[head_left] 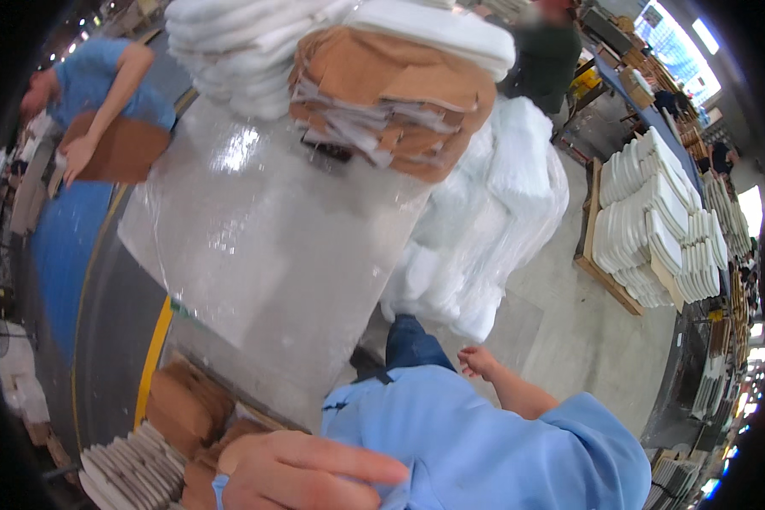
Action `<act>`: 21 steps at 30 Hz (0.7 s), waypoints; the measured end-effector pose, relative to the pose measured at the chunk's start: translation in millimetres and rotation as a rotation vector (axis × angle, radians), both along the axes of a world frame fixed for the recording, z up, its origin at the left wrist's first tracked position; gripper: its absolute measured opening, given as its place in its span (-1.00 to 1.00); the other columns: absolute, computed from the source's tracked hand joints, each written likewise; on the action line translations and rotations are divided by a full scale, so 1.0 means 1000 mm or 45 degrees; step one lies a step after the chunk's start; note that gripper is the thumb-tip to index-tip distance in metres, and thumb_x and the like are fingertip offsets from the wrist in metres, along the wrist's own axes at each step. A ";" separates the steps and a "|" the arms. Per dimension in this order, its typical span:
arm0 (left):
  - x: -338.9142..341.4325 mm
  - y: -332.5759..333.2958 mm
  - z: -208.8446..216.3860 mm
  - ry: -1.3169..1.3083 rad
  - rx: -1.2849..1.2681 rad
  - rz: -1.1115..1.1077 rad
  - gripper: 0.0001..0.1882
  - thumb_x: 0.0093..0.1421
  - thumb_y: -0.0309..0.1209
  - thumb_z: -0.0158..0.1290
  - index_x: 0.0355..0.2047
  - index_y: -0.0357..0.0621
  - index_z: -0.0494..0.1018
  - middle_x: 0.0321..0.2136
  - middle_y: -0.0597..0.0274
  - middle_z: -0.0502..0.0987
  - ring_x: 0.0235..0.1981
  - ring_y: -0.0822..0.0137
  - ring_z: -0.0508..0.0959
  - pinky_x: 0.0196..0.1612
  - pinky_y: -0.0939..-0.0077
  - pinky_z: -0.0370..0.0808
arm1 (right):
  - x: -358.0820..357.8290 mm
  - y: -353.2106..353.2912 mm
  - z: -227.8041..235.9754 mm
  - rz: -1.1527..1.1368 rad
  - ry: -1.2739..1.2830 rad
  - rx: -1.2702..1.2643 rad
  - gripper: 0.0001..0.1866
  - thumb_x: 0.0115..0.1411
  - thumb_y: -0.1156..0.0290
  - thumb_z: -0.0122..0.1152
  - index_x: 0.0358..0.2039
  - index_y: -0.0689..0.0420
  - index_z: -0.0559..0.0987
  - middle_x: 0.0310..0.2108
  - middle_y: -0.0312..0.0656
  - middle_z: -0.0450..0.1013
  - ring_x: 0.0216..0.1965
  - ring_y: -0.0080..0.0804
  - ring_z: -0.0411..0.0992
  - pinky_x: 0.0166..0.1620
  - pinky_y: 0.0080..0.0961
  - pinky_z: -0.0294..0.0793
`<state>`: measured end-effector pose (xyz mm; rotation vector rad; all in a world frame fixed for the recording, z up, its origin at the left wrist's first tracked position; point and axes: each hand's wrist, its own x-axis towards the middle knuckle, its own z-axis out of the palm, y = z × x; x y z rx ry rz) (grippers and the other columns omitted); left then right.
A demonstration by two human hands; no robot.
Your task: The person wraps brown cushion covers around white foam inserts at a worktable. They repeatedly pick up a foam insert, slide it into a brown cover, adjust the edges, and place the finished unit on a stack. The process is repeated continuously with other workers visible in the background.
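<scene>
Along the lower edge, the left hand (310,472) lies in front of a blue shirt (484,425), fingers extended and nothing visible in its grip; whether the fingertips touch the cloth, I cannot tell. Farther out, the right hand (479,361) hangs half-curled, apparently empty, near plastic-wrapped white bundles (518,170). Just beside the left hand are brown pieces (183,404) and a row of white slabs (132,467). Beyond, a brown stack (399,85) stands at the far end of a film-covered surface (263,221); its edges are ragged and the film looks slick, so a knock could probably send pieces sliding. No brand, label or writing is legible on any of these.
</scene>
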<state>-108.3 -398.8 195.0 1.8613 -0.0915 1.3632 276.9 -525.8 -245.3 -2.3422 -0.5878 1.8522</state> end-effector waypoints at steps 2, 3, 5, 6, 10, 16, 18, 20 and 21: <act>-0.001 0.032 0.002 0.291 0.045 0.026 -0.75 0.31 -0.49 0.23 -0.03 -0.27 0.53 -0.23 0.02 0.68 -0.28 0.20 0.63 -0.05 0.04 0.69 | 0.012 0.035 0.004 -0.147 0.071 0.018 -0.59 0.38 0.14 0.30 0.12 0.11 0.60 -0.20 -0.20 0.62 -0.35 -0.36 0.63 -0.38 -0.39 0.59; -0.005 0.045 -0.004 0.449 -0.095 -0.040 -0.65 0.28 -0.39 0.28 0.02 -0.26 0.53 -0.16 0.00 0.68 -0.19 0.13 0.64 0.06 0.05 0.62 | 0.023 0.064 0.007 -0.207 0.110 0.038 -0.60 0.38 0.15 0.30 0.11 0.11 0.60 -0.21 -0.18 0.62 -0.35 -0.33 0.64 -0.37 -0.38 0.60; -0.017 0.074 -0.032 0.735 -0.384 -0.180 -0.44 0.22 -0.20 0.40 0.13 -0.25 0.55 -0.03 -0.05 0.67 0.00 0.00 0.67 0.26 0.08 0.47 | 0.070 0.145 0.028 -0.550 0.275 0.382 -0.68 0.34 0.33 0.29 0.06 0.16 0.60 -0.22 -0.12 0.59 -0.30 -0.19 0.63 -0.34 -0.28 0.64; -0.020 0.088 -0.046 0.720 -0.571 -0.060 -0.43 0.21 -0.22 0.40 0.14 -0.27 0.54 -0.03 -0.04 0.67 0.01 0.04 0.66 0.25 0.11 0.48 | 0.104 0.190 0.046 -0.628 0.199 0.711 -0.71 0.35 0.32 0.27 0.01 0.17 0.60 -0.24 -0.14 0.59 -0.28 -0.23 0.61 -0.29 -0.22 0.64; -0.010 0.117 -0.092 0.728 -1.109 0.433 -0.42 0.14 -0.44 0.39 0.17 -0.32 0.53 -0.05 0.03 0.69 0.02 0.20 0.65 0.19 0.25 0.53 | 0.165 0.427 0.181 -0.747 0.286 1.382 -0.74 0.43 0.20 0.22 -0.06 0.11 0.62 -0.28 -0.25 0.56 -0.32 -0.44 0.51 -0.23 -0.36 0.58; -0.006 0.127 -0.139 0.441 -1.400 0.806 -0.65 0.35 -0.54 0.17 0.12 -0.36 0.51 -0.09 0.02 0.64 -0.04 0.23 0.65 0.14 0.30 0.57 | 0.194 0.623 0.281 -0.579 -0.679 1.252 -0.30 0.26 -0.08 0.34 0.14 0.31 0.60 -0.11 -0.05 0.63 -0.26 -0.25 0.58 -0.24 -0.27 0.56; -0.011 0.115 -0.155 0.445 -1.401 0.999 -0.66 0.40 -0.46 0.17 0.14 -0.31 0.51 -0.12 0.04 0.67 -0.14 0.24 0.64 0.06 0.19 0.63 | 0.201 0.652 0.282 -0.575 -0.671 1.212 -0.26 0.21 -0.11 0.37 0.11 0.34 0.61 -0.14 -0.01 0.65 -0.25 -0.18 0.60 -0.23 -0.21 0.56; -0.020 0.096 -0.173 0.401 -1.446 1.141 -0.66 0.44 -0.41 0.15 0.15 -0.30 0.52 -0.12 0.08 0.67 -0.17 0.26 0.64 0.04 0.17 0.65 | 0.201 0.670 0.286 -0.596 -0.650 1.296 -0.29 0.16 -0.08 0.46 -0.06 0.44 0.65 -0.27 0.02 0.64 -0.32 -0.18 0.59 -0.27 -0.15 0.53; -0.026 0.086 -0.184 0.348 -1.485 1.171 -0.66 0.47 -0.39 0.13 0.16 -0.31 0.52 -0.11 0.10 0.66 -0.15 0.27 0.64 0.05 0.21 0.64 | 0.204 0.676 0.297 -0.689 -0.536 1.330 -0.29 0.11 -0.04 0.55 -0.14 0.47 0.64 -0.36 -0.03 0.59 -0.43 -0.24 0.49 -0.34 -0.21 0.48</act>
